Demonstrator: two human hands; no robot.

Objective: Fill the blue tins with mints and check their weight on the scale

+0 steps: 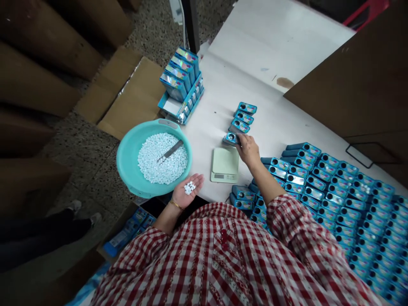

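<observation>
My left hand (188,190) is palm up with its fingers stretched out, beside the rim of the turquoise basin (127,159). It holds a small heap of white tablets (190,187) on the palm. Many more white tablets (153,159) lie in the basin, with a grey strip-like tool (170,151) resting on them. My right hand (248,148) is closed around the right end of a blue box with a round hole (231,138), just behind the pale green scale (225,161). Several similar boxes (244,117) stand in a row behind it.
Rows of blue boxes (331,199) fill the right of the white table (219,85). A blue display tray (174,106) with several boxes stands at the back left. Cardboard boxes (41,76) lie to the left; another person's legs (47,238) show at lower left.
</observation>
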